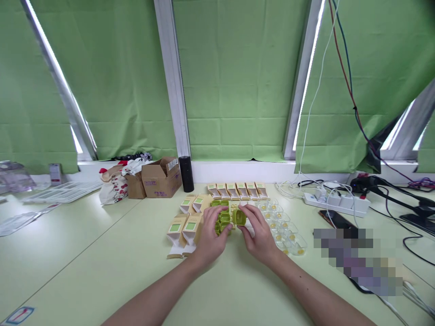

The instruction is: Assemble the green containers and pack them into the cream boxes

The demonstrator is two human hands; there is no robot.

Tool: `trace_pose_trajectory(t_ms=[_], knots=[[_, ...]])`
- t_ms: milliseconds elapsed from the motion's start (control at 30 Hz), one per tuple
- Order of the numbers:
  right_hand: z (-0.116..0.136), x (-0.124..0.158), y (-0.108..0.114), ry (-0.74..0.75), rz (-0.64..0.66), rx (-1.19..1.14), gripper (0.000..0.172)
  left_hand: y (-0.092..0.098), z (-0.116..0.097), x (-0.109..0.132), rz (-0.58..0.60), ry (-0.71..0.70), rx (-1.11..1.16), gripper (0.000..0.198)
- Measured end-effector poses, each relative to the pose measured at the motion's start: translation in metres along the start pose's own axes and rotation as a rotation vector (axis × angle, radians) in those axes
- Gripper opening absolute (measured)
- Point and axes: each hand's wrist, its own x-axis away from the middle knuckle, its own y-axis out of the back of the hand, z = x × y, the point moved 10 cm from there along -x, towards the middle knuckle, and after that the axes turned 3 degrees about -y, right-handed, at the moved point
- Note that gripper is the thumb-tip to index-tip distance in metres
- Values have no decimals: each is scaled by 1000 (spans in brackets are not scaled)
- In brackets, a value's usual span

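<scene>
My left hand [210, 235] rests on a cluster of small green cups [222, 219] in the middle of the pale green table [102, 253], its fingers curled over them. A single green cup [239, 217], tipped on its side, is pinched in my right hand [260, 233]. Small tan cartons with green labels [183, 228] lie left of my hands, and a row of the same cartons [238, 190] stands behind. Clear plastic lids with yellow dots [285, 231] lie to the right.
An open cardboard box [161, 177], a black cylinder [186, 173] and a patterned bag [113, 185] stand at the back left. A white power strip [336, 201] with cables and a dark phone [335, 219] lie at the right. Clear trays [61, 192] sit far left.
</scene>
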Motion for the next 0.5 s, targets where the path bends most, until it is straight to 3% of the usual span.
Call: trace_pose_trajectory(t_ms=[167,333,500], knots=[[11,3,-1,144,7,49,52,-11,-12,4,84,-141,-21,42],[15,1,0,188,27,101,34,-11,-8,2,92,-126,-22,37],[20,-2,2,220,35,122,31,-8,-8,1,85,-97,-8,36]])
